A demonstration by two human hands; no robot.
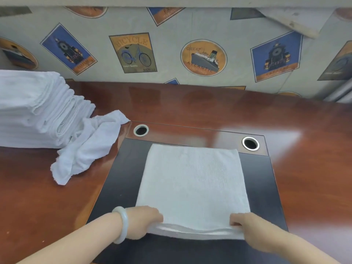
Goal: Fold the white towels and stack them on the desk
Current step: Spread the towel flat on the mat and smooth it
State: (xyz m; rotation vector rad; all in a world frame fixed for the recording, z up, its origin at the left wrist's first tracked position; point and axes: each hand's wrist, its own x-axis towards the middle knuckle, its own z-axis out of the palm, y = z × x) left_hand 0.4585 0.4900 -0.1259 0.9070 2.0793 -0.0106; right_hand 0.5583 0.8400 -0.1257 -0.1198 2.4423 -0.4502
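A white towel (192, 183) lies flat on the dark panel of the desk (266, 187), folded over with its doubled edge nearest me. My left hand (144, 220) pinches the near left corner of that towel. My right hand (245, 225) pinches the near right corner. A tall stack of folded white towels (32, 109) stands at the left of the desk. One crumpled, unfolded white towel (85, 147) lies against the stack's front right side.
Two round cable holes (141, 130) (250, 143) sit in the strip behind the flat towel. The reddish wooden desk top (228, 109) ends at a wall with printed pictures (203, 58). A pale bangle (122, 223) circles my left wrist.
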